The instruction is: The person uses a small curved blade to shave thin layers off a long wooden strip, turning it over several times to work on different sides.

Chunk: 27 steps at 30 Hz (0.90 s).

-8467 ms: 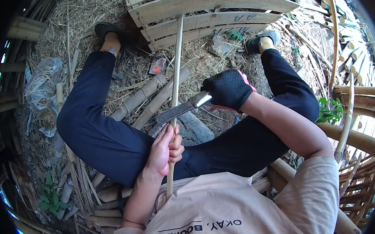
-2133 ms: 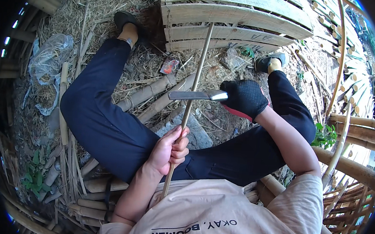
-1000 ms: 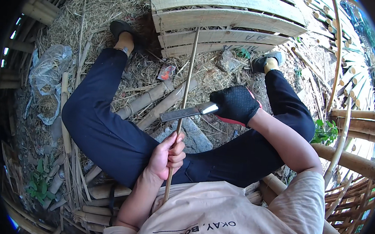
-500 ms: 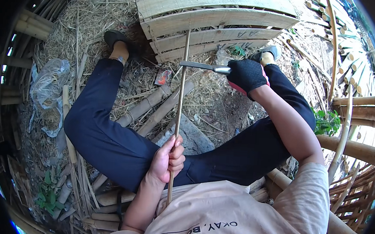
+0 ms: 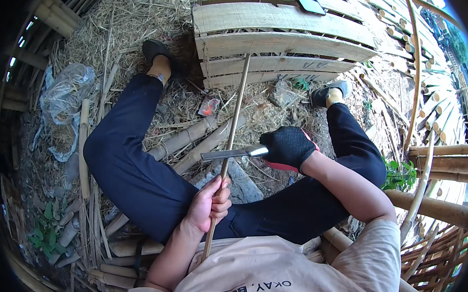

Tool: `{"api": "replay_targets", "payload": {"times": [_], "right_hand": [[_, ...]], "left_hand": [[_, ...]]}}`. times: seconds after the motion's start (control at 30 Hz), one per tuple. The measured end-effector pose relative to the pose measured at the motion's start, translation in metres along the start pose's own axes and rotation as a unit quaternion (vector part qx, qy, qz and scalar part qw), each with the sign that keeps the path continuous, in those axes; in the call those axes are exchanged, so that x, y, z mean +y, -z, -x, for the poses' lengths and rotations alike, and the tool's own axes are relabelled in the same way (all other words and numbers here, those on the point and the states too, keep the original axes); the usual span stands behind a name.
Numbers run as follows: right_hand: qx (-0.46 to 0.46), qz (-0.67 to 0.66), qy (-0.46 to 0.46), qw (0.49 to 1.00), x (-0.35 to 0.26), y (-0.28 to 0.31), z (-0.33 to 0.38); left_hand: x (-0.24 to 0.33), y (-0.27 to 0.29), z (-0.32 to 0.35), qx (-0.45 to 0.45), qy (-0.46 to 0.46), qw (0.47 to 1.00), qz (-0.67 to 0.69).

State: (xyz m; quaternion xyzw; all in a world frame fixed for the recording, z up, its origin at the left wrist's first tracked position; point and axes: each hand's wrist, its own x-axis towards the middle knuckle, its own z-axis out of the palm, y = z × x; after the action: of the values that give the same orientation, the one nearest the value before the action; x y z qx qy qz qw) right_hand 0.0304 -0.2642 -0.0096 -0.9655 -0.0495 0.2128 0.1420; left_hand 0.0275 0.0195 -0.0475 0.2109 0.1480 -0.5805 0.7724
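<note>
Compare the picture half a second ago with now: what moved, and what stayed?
The gloved right hand and its knife have moved down the picture along the stick, from near its far end to just beyond the left hand. Nothing was picked up or released. The left hand still grips the stick.

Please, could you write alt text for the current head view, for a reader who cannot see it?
A bare left grip holds a long, thin, pale-brown, wood-like stick; the black-gloved right grip holds a straight, grey metal knife across it. Ahead stands a pale structure of wooden slats.
</note>
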Motion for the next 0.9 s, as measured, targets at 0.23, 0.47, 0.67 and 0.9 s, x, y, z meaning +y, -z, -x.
{"api": "replay_targets", "payload": {"times": [0.23, 0.47, 0.67, 0.9], "right_hand": [[0.021, 0.026, -0.041, 0.999, -0.004, 0.003, 0.002], [0.125, 0.061, -0.16, 0.977, 0.034, 0.013, -0.012], [0.182, 0.047, -0.191, 0.964, 0.062, 0.024, -0.012], [0.058, 0.0, 0.001, 0.998, 0.01, -0.001, 0.0]], "left_hand": [[-0.003, -0.01, -0.004, 0.083, -0.015, 0.988, -0.13], [-0.002, -0.013, -0.002, 0.077, -0.012, 0.99, -0.121], [0.002, -0.012, 0.001, 0.06, -0.016, 0.994, -0.09], [0.0, -0.011, 0.002, 0.04, -0.014, 0.997, -0.07]]}}
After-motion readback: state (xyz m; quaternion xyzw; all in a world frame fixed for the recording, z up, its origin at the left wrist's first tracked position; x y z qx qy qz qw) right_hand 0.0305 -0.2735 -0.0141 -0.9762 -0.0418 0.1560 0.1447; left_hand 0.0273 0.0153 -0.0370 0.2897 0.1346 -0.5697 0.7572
